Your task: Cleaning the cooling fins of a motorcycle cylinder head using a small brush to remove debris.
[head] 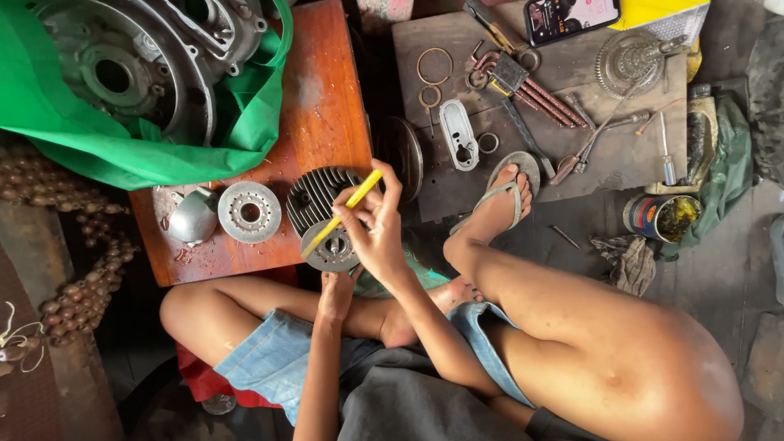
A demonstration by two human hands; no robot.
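**Hands at a Round Metal Part, Seen from the Head**

Right hand (377,230) pinched shut on one yellow stick (341,214); left hand (336,292) under one grey toothed disc (331,249), grip hidden, open or closed not discernible; disc just below and left of right fingers, stick slanting across it; beside it on one red board (322,98): one finned cylinder (317,196), one holed flange (250,211), one green bag (98,147).
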